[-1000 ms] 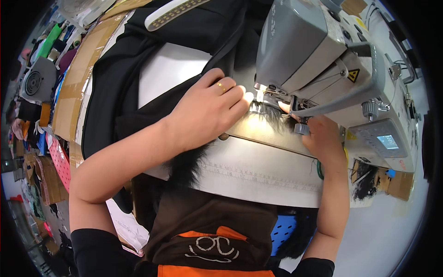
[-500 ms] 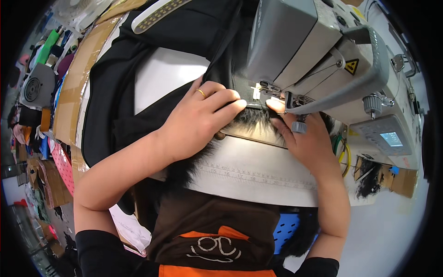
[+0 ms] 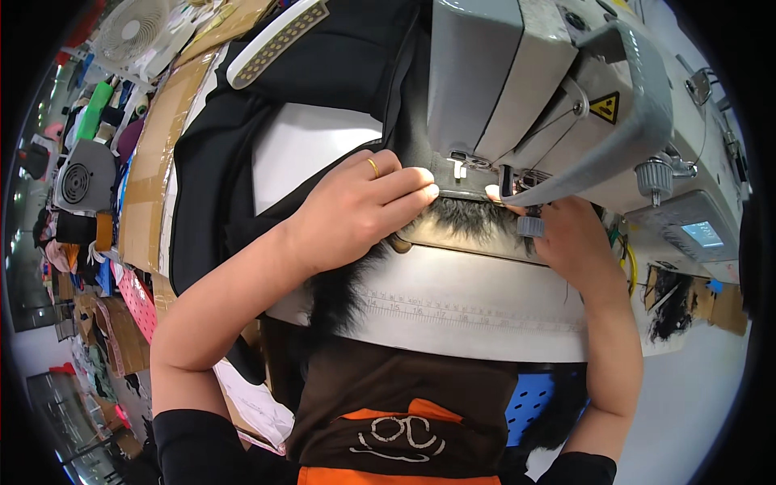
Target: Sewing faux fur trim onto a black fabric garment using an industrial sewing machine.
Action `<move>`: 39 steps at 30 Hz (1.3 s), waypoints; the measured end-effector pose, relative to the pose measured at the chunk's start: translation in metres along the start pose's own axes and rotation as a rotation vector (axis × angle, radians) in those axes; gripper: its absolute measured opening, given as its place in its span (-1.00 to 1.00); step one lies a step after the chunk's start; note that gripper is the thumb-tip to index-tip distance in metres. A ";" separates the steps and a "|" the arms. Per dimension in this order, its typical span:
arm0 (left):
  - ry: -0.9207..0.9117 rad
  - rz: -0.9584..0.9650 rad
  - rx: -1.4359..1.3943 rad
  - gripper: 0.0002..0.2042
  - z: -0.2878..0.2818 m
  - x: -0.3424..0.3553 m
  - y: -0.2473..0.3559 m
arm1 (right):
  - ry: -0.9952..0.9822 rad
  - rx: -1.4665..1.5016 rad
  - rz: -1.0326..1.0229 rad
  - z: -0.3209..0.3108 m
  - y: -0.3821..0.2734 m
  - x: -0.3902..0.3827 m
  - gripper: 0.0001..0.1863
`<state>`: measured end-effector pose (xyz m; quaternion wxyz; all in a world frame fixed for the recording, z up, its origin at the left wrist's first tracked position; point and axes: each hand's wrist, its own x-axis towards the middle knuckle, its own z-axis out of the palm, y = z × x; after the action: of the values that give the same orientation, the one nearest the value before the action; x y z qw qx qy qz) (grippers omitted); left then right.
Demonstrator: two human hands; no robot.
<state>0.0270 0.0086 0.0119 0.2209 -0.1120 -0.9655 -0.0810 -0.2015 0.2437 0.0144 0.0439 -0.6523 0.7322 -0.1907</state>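
My left hand [image 3: 356, 206] has its curled fingers closed on the black fabric [image 3: 210, 186] just left of the needle area of the grey-and-white sewing machine [image 3: 473, 73], with long black fur trim [image 3: 335, 299] hanging beneath it. A narrow dark edge with fur [image 3: 465, 212] runs from that hand toward my right hand [image 3: 570, 238]. My right hand is closed at that edge, one fingertip on it beside the presser foot, its other fingers partly hidden by the machine's handle and knob. The metal bed and a white ruled tabletop [image 3: 436, 283] lie below.
A white curved lamp strip [image 3: 275, 44] sits over the garment. Taped cardboard [image 3: 149, 194], a white fan [image 3: 129, 32] and piled oddments flank the left. A control panel [image 3: 699, 234] is on the machine's right. A blue perforated item [image 3: 529, 404] shows beneath the table.
The whole view has shifted slightly. My right thumb, stretched toward the fur half a second ago, is drawn back out of clear sight. My left hand stays on the fabric left of the needle.
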 end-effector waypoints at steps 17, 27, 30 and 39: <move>0.075 0.058 -0.065 -0.67 0.010 0.006 -0.015 | 0.032 0.117 0.207 -0.003 0.009 -0.009 -0.87; 0.035 0.036 -0.016 -0.68 0.013 0.006 -0.016 | 0.062 0.195 0.143 -0.009 0.008 -0.009 -0.84; 0.016 0.081 -0.024 -0.69 0.010 0.005 -0.018 | 0.035 0.222 0.147 -0.009 0.008 -0.008 -0.84; -0.010 0.080 0.029 -0.75 0.011 0.011 -0.019 | -0.006 0.098 0.284 -0.007 0.009 -0.010 -0.86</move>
<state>0.0078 -0.0053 0.0051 0.2209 -0.1479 -0.9623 -0.0574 -0.2105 0.2554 0.0159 0.1044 -0.5400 0.8067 -0.2159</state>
